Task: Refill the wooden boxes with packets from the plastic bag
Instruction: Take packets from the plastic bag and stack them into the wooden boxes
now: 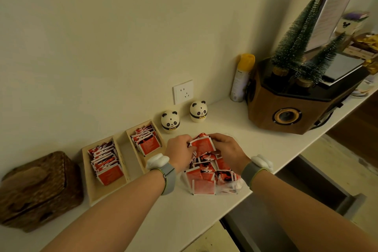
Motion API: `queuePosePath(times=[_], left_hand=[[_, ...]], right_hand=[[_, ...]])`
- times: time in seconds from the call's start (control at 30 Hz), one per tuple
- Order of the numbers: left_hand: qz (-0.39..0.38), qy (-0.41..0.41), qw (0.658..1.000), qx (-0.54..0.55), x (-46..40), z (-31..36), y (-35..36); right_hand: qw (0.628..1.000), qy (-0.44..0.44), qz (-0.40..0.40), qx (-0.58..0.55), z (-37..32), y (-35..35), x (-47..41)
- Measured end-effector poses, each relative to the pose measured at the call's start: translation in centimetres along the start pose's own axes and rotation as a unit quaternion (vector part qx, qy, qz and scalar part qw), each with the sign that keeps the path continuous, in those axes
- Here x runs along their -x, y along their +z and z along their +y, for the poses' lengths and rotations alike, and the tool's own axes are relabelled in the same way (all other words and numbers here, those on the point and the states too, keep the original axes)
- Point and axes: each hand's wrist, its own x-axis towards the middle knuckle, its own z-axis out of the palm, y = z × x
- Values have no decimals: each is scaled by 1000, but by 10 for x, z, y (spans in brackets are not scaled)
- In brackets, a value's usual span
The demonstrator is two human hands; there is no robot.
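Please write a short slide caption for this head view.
Both hands gather red packets beside two wooden boxes.

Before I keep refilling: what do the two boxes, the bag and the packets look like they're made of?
Boxes: pale unfinished-looking wood, matte, thin flat walls. Bag: thin clear plastic film, crinkled and glinting, the contents showing through. Packets: glossy red printed sachets with white sealed edges; whether foil, plastic or coated paper can't be told. Both hands grip a bunch of them.

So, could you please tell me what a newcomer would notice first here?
Probably the two hands, left hand and right hand, gathering a stack of red packets above the plastic bag at centre. Next, two wooden boxes of packets to the left, with two panda figurines behind by the wall.
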Motion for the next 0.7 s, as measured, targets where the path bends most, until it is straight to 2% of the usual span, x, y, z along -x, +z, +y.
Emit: queuePosePath(times=[0.07, 0.13, 0.2, 0.27, 0.3, 0.7], left_hand=[[4, -7, 1000, 16, 1, 0, -3], [6, 2, 1000, 6, 3, -2, -7], [5, 17, 1000, -20, 6, -2, -9], [-1, 32, 999, -37, 11, -3, -11], [-2, 37, 998, -44, 15, -5, -15], [61, 52, 997, 7, 62, -25, -67]], right_hand=[[998, 12, -15, -55, -6, 5, 6], [998, -2, -41, -53, -7, 9, 11], [996, -34, -47, 63, -7, 12, 13], [978, -66, -28, 197, -5, 15, 15], [971, -78, -21, 224, -5, 19, 16], [962, -124, -43, 238, -30, 68, 39]])
